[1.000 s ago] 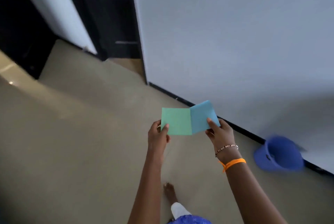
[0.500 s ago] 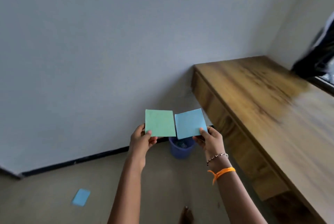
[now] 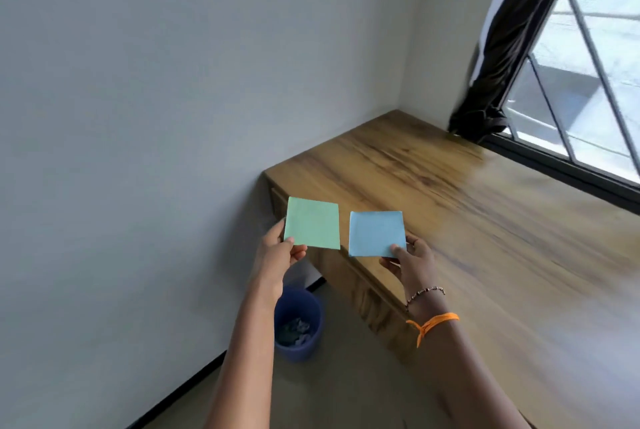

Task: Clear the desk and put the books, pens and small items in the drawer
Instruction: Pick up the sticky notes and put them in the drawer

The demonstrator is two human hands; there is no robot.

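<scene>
Left hand [image 3: 277, 255] pinches a green note [image 3: 311, 223], right hand [image 3: 410, 260] a blue note [image 3: 376, 234], over the desk's [image 3: 450, 186] front corner; such light corner holds could probably let either slip.

Counts of what is seen from the head view

Two square paper pads are counted at the frame's centre: one green pad [image 3: 311, 223] and one blue pad [image 3: 376, 234]. Two hands are seen, a left hand [image 3: 277, 257] and a right hand [image 3: 412, 264]. One wooden desk [image 3: 467, 207], one blue bin [image 3: 298, 324] at lower centre, one window [image 3: 588, 65] and one dark curtain [image 3: 505, 47] at upper right are counted.
</scene>
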